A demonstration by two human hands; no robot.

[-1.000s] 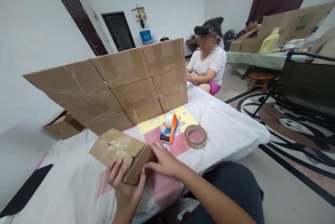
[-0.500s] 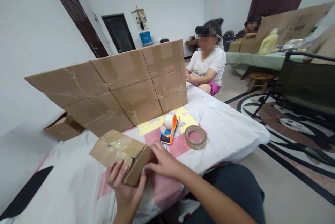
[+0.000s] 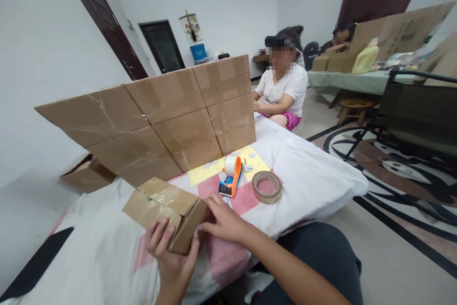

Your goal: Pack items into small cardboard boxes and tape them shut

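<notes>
A small taped cardboard box lies on the cloth-covered table close in front of me. My left hand grips its near corner from below, fingers up over the top face. My right hand presses flat against the box's right end flap. Just beyond my right hand an orange and blue tape dispenser with a clear roll stands on the cloth, and a brown tape roll lies flat to its right.
A wall of stacked sealed cartons stands across the table behind the box. An open carton sits at the left. A person in a white shirt sits at the far end. A folding chair stands at the right.
</notes>
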